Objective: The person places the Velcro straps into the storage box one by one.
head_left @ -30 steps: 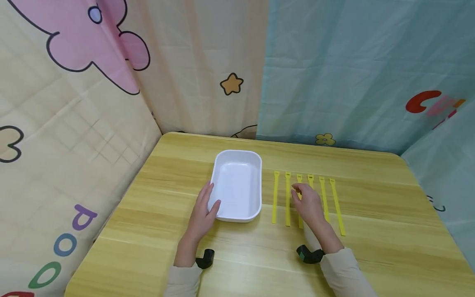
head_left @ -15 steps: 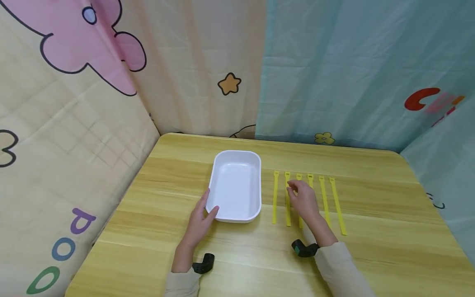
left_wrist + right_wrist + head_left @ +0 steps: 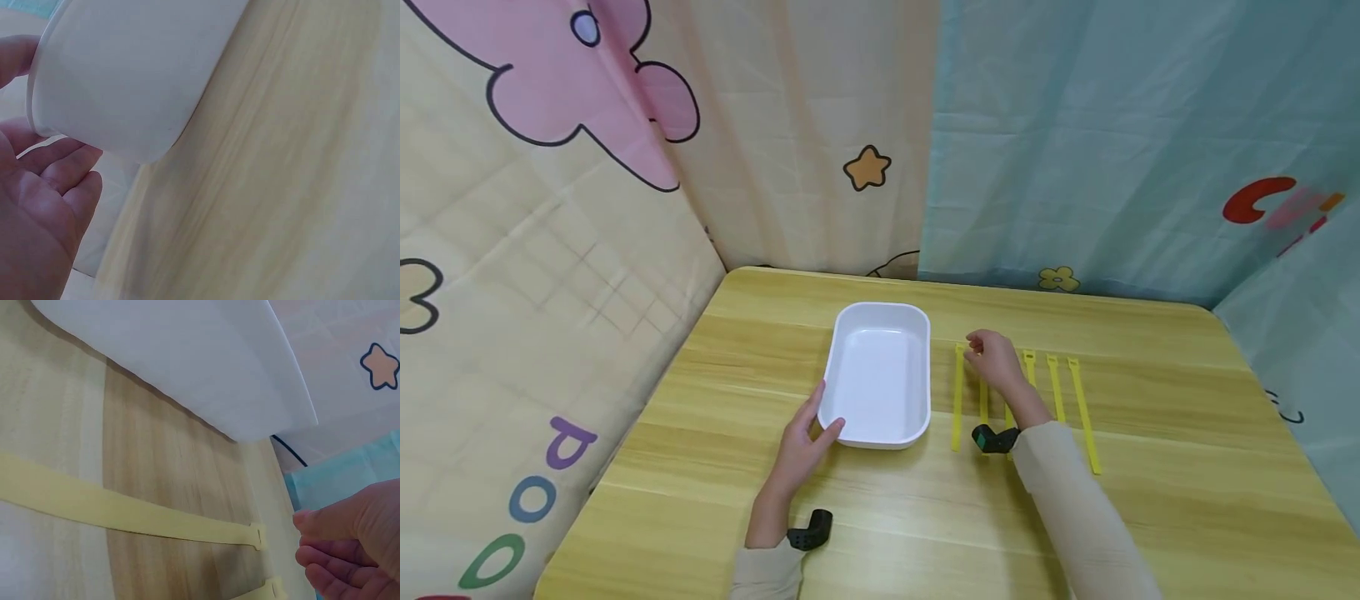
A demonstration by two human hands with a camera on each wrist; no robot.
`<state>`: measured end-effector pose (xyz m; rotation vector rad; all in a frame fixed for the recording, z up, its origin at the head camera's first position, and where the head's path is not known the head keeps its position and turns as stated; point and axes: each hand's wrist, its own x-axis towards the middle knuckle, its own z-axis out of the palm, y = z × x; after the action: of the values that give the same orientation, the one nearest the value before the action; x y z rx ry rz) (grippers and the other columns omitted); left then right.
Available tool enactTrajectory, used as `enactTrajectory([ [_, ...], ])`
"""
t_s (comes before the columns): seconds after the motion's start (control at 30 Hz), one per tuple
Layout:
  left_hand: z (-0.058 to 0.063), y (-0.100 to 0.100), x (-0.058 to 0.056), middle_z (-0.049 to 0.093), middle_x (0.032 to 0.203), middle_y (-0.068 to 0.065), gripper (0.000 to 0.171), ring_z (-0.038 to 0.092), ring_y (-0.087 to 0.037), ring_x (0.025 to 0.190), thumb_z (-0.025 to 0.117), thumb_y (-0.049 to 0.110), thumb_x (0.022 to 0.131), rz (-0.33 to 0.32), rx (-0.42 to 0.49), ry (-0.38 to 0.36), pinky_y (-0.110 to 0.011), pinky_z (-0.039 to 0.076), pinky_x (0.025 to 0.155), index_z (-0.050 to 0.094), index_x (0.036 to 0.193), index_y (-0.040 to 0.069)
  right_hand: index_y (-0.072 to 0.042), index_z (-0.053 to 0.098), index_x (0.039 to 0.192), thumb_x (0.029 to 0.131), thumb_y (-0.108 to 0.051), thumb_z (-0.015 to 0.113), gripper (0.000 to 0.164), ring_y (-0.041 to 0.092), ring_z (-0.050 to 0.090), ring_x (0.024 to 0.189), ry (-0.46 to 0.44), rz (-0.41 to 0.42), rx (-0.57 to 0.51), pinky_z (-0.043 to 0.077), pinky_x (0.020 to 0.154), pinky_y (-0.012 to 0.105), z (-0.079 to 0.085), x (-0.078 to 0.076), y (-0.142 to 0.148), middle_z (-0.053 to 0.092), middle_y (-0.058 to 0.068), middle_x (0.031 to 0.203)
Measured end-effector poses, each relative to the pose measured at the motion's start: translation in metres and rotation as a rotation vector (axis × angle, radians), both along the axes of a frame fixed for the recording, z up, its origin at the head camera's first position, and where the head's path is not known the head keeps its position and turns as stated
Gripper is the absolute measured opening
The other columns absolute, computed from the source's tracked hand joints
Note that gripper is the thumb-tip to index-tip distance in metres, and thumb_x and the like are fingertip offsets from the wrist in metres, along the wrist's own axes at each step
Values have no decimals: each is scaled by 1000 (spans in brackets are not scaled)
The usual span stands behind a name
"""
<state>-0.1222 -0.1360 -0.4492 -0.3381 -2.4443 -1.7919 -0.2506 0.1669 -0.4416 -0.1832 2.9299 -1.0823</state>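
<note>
A white rectangular tray (image 3: 880,433) stands on the table, hollow side up. My left hand (image 3: 799,454) grips its near left corner, thumb and fingers at the rim; in the left wrist view, the hand (image 3: 44,194) has its other fingers loosely bent below the rim. My right hand (image 3: 998,362) hovers over the slotted heads of the yellow cable ties, fingers loosely bent and holding nothing. The leftmost cable tie (image 3: 958,400) lies flat beside it, also seen as a flat yellow strap (image 3: 144,515) in the right wrist view. The right hand hides the heads of some ties.
Several more yellow cable ties lie in a row to the right, the last one (image 3: 1084,417) slightly slanted. The wooden table (image 3: 700,433) is bounded by printed curtains (image 3: 820,167) at the back and sides. A black wrist camera (image 3: 811,531) sits on the left wrist.
My right hand has moved left and away from me along the ties, from the middle ones to near the leftmost head. My left hand stays at the tray, and the ties have not visibly moved.
</note>
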Motion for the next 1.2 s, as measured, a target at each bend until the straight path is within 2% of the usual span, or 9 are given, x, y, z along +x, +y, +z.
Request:
enactTrajectory([
  [0.23,0,-1,0,23,144,-24,65,22,-35,132,60,9,89,-1,-1,-14,-43,21,106,25,141,-6,9,53,120,88,-3,58,35,35,52,106,-111,31,60,44,90,44,-4,-24,-1,55,24,117],
  [0.37,-1,0,-1,23,145,-24,65,22,-35,132,61,10,89,1,0,-20,-44,20,106,26,141,-5,9,53,121,86,0,60,37,33,52,104,-141,36,96,43,92,45,-7,-31,-2,55,24,118],
  [0.57,-3,0,0,23,145,-24,65,21,-35,132,61,11,89,4,-5,-20,-44,19,107,26,141,-5,11,56,117,82,4,62,36,34,53,103,-135,71,131,44,90,45,-9,-33,-7,57,24,113],
  [0.83,-1,-2,1,21,146,-22,65,19,-34,133,60,10,89,3,9,-27,-42,19,106,25,141,-6,11,55,117,83,3,62,36,33,53,101,-131,52,119,45,89,44,-12,-34,-11,56,24,116],
  [1.07,0,-1,2,22,145,-23,64,20,-35,133,59,11,90,8,0,-17,-43,20,106,25,141,-6,12,50,123,83,1,63,43,35,50,107,-159,40,118,42,92,45,-13,-36,-9,52,26,120],
  [1.2,0,0,3,23,145,-23,64,20,-35,133,60,11,90,16,-4,-19,-43,20,106,26,141,-6,12,51,122,81,1,65,44,34,50,105,-173,35,109,43,92,45,-15,-37,-8,52,26,120],
])
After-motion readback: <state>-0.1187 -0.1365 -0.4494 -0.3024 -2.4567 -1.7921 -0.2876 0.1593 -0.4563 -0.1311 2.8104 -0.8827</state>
